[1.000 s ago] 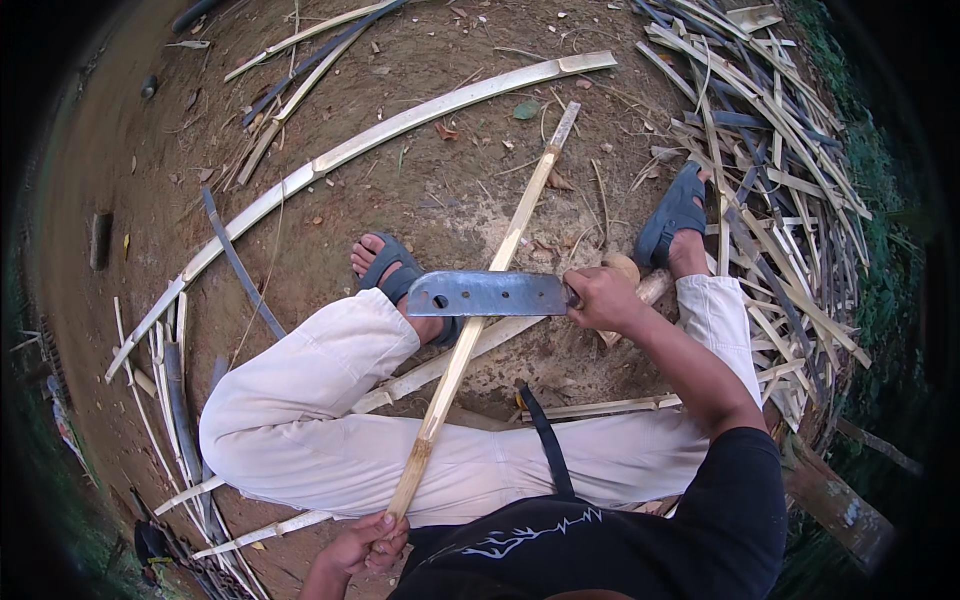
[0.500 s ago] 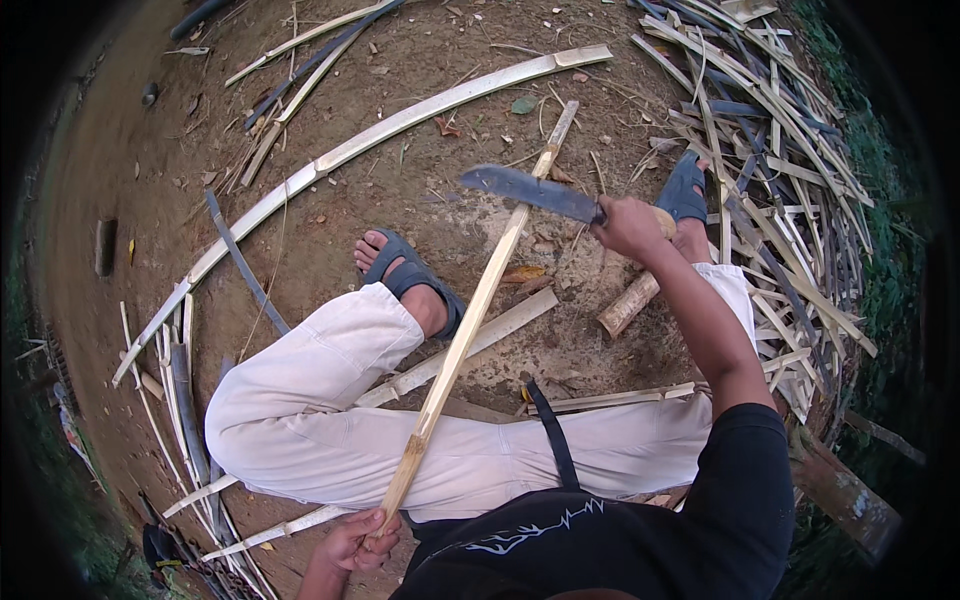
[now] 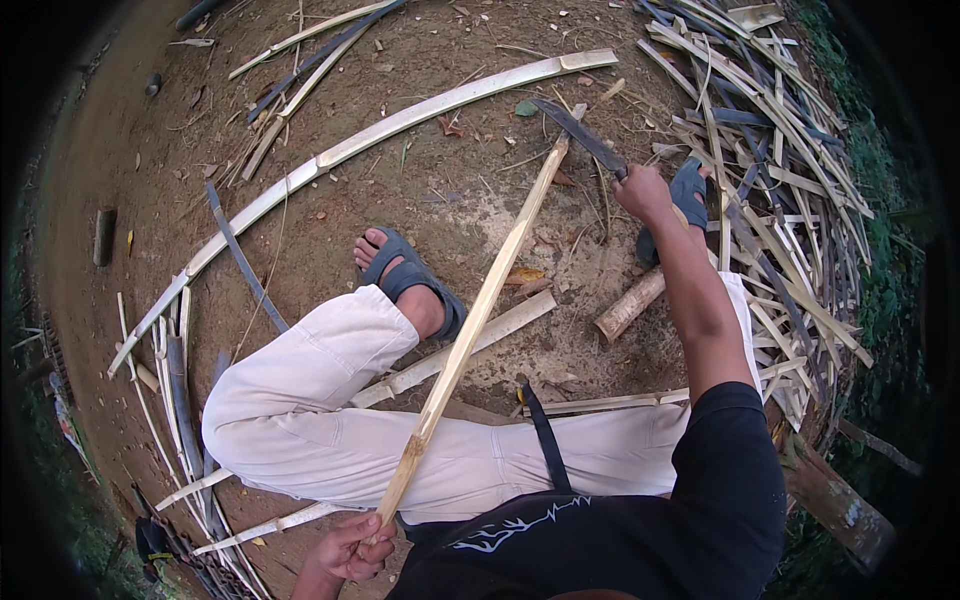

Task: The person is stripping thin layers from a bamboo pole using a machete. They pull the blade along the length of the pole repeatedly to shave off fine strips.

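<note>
My left hand is closed around the near end of a long split bamboo strip, which slants across my thigh toward the far right. In my right hand is a machete with a dark, broad blade, its handle mostly hidden by my fingers. The blade lies just beyond the strip's far end; whether they touch I cannot tell. A short pale bamboo piece lies on the ground past the blade. Below my right forearm rests a short round log.
A big heap of split bamboo fills the right side. One long curved bamboo strip arcs across the dirt ahead. More strips lie at my left, and another bamboo strip passes under my leg. My sandalled left foot is beside the held strip.
The machete has moved away and to the right, from across the strip to beyond its far end. The strip is shorter there, and a small piece now lies on the ground.
</note>
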Demonstrator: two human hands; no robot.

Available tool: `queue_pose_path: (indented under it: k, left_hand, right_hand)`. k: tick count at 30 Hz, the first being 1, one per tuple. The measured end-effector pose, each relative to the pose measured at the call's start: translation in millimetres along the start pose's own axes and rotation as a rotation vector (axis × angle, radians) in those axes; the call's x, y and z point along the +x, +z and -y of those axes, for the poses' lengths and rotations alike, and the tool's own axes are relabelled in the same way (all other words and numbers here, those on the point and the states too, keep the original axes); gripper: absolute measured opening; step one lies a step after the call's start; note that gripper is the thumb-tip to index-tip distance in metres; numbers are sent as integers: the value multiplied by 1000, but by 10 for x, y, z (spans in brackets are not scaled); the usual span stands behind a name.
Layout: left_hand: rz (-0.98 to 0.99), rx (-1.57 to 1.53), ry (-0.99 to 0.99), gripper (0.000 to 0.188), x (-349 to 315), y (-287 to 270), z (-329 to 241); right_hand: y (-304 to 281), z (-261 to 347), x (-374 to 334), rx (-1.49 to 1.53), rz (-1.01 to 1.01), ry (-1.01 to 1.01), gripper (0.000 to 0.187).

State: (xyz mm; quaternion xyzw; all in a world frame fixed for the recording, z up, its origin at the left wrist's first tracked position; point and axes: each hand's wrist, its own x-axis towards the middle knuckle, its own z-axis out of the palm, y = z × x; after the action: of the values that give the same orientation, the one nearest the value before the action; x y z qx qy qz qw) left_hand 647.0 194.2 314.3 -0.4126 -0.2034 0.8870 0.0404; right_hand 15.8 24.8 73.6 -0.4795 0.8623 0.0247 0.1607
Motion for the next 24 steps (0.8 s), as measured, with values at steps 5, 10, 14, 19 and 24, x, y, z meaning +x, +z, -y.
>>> queue_pose_path:
  k: [5, 10, 14, 19, 24]
  left_hand:
    - [-4, -47, -3, 31, 29, -139, 48]
    - [11, -36, -6, 32, 26, -50, -59]
    - [-4, 3, 24, 32, -5, -211, -113]
    - [-16, 17, 22, 33, -36, -139, -157]
    - [-7, 14, 12, 35, -36, -163, -257]
  right_hand:
    - [-116, 443, -698, -13, 213, -522, 30]
    - [-19, 32, -277, 14, 135, -224, 30]
    - [-175, 175, -417, -69, 172, -374, 28]
    - [1, -88, -321, -21, 80, -236, 27]
    - [-134, 118, -350, -19, 124, -264, 30]
